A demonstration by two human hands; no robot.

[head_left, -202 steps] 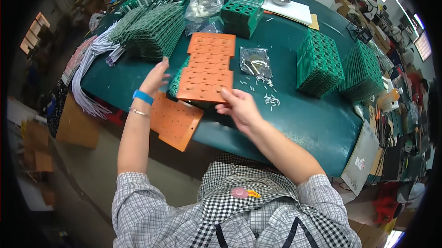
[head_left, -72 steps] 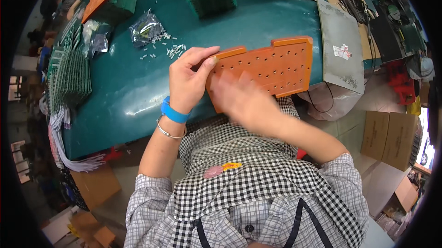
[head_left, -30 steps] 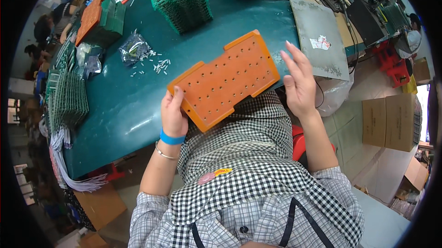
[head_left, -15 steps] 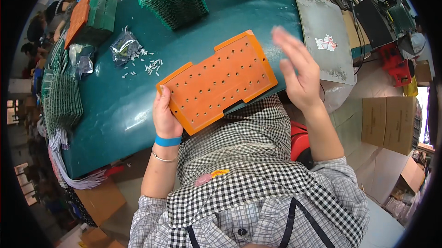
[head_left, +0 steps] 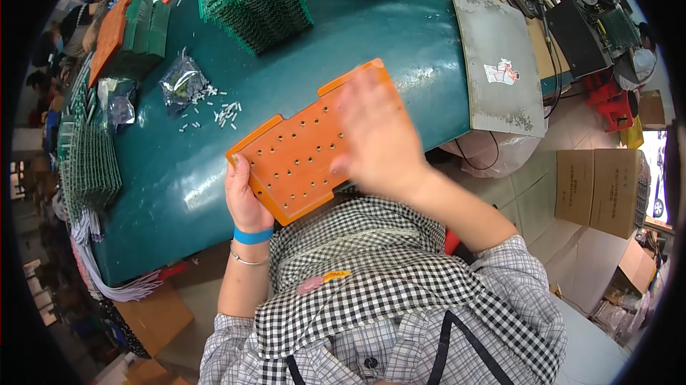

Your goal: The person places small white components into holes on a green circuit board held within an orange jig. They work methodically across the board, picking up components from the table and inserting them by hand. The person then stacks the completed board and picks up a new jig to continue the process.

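An orange rectangular plate (head_left: 289, 163) dotted with rows of small holes is tilted at the near table edge, above my lap. My left hand (head_left: 245, 192) grips its lower left corner, thumb on top and the other fingers hidden beneath. Over the right part of the plate lies my right hand (head_left: 382, 138), blurred, fingers stretched out and holding nothing. Whether its palm touches the plate I cannot tell. Small white pieces (head_left: 227, 115) lie scattered on the table beyond the plate, next to a clear plastic bag (head_left: 182, 81).
On the green table (head_left: 386, 28) stand a tall stack of green circuit boards (head_left: 254, 3) and another board row (head_left: 89, 160) at the left edge. Another orange plate (head_left: 112, 35) leans on boards at far left. A grey metal sheet (head_left: 496, 63) lies right; cardboard boxes (head_left: 597, 188) stand beyond.
My right hand has swung left from beside the plate to over its right part. The plate and my left hand have shifted slightly left and nearer, as the view moved a little.
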